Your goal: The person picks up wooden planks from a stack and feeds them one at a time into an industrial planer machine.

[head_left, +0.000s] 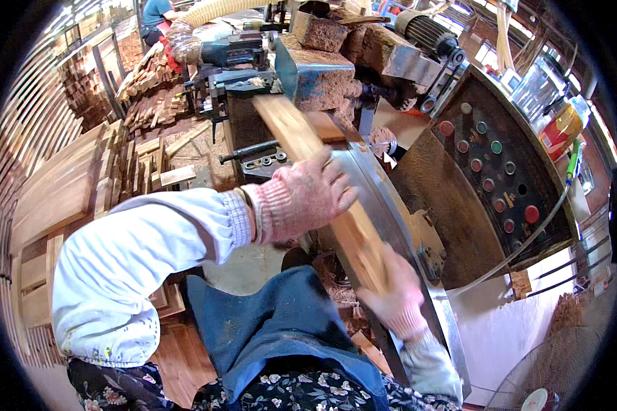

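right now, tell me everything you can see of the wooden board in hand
The wooden board is long, straight and narrow, pale yellow-brown with darker patches, slightly blurred. It slants from upper left to lower right in view, alongside a silver metal strip. The gloved left hand lies across its middle; the gloved right hand holds its near end. Its underside is hidden.

The plank (pixel 360 240) is bare wood, smooth-looking and matt. The surface (pixel 377 188) under it is smooth, glossy metal. The gloves (pixel 298 198) are rough knitted cloth; sleeves (pixel 127 257) and apron (pixel 267 315), matt cloth. Glossy plastic-looking buttons (pixel 531 214) stud a dusty, matt panel (pixel 483 209).
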Available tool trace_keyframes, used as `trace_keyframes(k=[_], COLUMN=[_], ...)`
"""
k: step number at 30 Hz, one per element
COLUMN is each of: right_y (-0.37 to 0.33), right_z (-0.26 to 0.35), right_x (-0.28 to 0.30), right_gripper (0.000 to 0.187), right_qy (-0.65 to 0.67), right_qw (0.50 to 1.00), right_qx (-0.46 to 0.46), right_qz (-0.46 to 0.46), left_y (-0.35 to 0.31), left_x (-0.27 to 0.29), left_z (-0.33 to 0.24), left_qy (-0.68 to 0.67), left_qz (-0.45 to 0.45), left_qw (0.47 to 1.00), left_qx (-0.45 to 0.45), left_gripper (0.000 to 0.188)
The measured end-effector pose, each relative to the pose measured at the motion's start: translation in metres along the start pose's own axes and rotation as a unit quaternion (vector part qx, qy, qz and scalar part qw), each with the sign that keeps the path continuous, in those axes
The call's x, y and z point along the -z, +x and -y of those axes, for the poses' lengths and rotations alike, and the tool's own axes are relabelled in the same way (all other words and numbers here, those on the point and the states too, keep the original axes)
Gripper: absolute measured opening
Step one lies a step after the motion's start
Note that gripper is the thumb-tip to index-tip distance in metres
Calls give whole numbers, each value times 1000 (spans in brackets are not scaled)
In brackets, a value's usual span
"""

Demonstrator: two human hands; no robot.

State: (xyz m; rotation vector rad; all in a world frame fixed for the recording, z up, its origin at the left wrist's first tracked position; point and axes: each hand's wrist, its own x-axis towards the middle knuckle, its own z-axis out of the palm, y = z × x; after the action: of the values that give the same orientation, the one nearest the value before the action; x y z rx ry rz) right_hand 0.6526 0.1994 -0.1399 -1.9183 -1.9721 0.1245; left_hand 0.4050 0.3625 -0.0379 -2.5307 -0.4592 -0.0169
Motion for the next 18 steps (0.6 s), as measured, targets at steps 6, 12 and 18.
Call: trace_keyframes(k=[6,12,18], right_y=[-92,21,193], right_z=[-66,-91,-46], right_x=[-10,-56,-108], right_gripper=[100,103,92], right_qy=[-125,-83,57], right_qw=[978,969,945], right_qx=[-153,-30,23], right_qz=[-66,-231,-321], left_y=[-100,-345,-507], left_x=[0,43,61], left_z=[110,150,59], left_qy=[43,179,61], left_qz=[-14,278,336], left_qw=[969,803,723], left_qx=[243,495,600], left_gripper=[55,57,55])
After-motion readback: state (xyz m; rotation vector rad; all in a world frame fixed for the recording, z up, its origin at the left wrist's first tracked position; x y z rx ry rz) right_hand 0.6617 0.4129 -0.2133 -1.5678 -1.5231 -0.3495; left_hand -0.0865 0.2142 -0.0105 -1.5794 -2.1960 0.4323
